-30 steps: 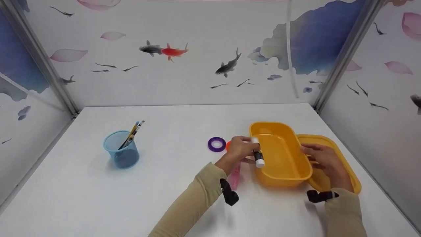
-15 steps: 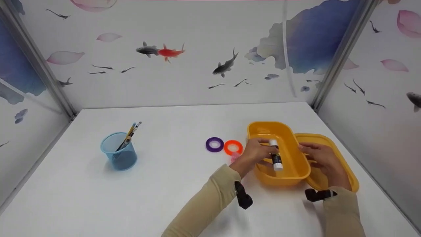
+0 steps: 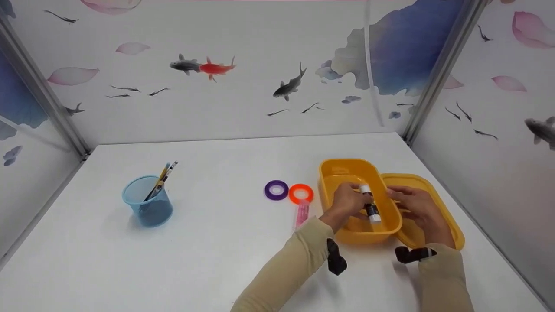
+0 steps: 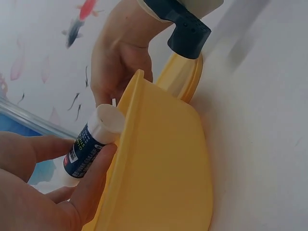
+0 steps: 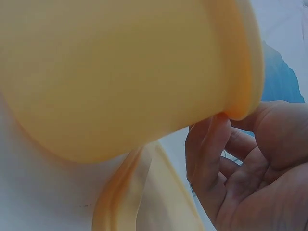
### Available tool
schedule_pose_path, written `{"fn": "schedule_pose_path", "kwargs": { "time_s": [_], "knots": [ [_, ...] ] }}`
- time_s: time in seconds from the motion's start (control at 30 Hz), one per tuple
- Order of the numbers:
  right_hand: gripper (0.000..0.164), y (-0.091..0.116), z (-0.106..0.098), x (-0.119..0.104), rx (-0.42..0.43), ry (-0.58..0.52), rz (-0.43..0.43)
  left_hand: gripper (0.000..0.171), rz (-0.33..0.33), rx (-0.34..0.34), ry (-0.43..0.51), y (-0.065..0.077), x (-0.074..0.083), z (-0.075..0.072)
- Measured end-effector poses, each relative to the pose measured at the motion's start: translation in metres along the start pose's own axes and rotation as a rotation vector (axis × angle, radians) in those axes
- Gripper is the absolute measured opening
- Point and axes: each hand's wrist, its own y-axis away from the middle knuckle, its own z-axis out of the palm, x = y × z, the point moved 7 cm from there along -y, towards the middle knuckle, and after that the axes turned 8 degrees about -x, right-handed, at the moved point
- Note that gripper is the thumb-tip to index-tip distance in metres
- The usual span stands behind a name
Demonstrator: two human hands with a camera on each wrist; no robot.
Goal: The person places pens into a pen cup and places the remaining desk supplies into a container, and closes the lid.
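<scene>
Glue stick point(image 3: 372, 211) is moving inward over the yellow box point(image 3: 360, 238); left hand point(image 3: 348, 201) is pinching it, fingers slightly parted; right hand point(image 3: 418, 209), fingers curled, is gripping the right rim.

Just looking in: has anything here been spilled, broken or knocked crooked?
Nothing looks spilled or broken. The yellow lid lies off the yellow box, partly hidden behind it, which looks slightly untidy. The glue stick is tilted, but the left hand is holding it at the box's opening.

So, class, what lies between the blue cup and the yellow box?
The head view shows a purple ring, an orange ring and a partly hidden pink item.
</scene>
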Motion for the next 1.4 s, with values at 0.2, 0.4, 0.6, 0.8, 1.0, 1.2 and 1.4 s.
{"fn": "schedule_pose_path", "kwargs": {
  "time_s": [0.2,0.4,0.6,0.8,1.0,1.2,1.4],
  "knots": [
    [0.078,-0.002,0.007,-0.008,-0.009,0.013,-0.026,0.024,-0.008,0.033,-0.077,-0.004,-0.009,-0.003],
    [0.082,-0.003,0.011,-0.009,-0.024,-0.003,-0.021,0.030,-0.051,0.048,-0.133,-0.002,-0.017,-0.002],
    [0.081,-0.004,0.012,-0.008,-0.036,0.001,-0.027,0.051,-0.031,0.030,-0.074,0.001,-0.012,-0.002],
    [0.083,-0.003,0.008,-0.003,-0.039,-0.001,-0.010,0.041,0.001,0.001,-0.059,0.008,-0.001,-0.009],
    [0.084,-0.003,0.003,0.001,-0.032,-0.018,-0.001,0.034,0.105,-0.023,-0.035,0.022,0.014,-0.024],
    [0.083,-0.004,0.000,0.003,-0.027,-0.021,-0.005,0.034,0.089,-0.040,-0.057,0.030,0.015,-0.044],
    [0.091,-0.003,0.001,0.005,-0.030,-0.025,0.004,0.038,0.117,-0.063,-0.088,0.035,0.014,-0.066]
  ]
}}
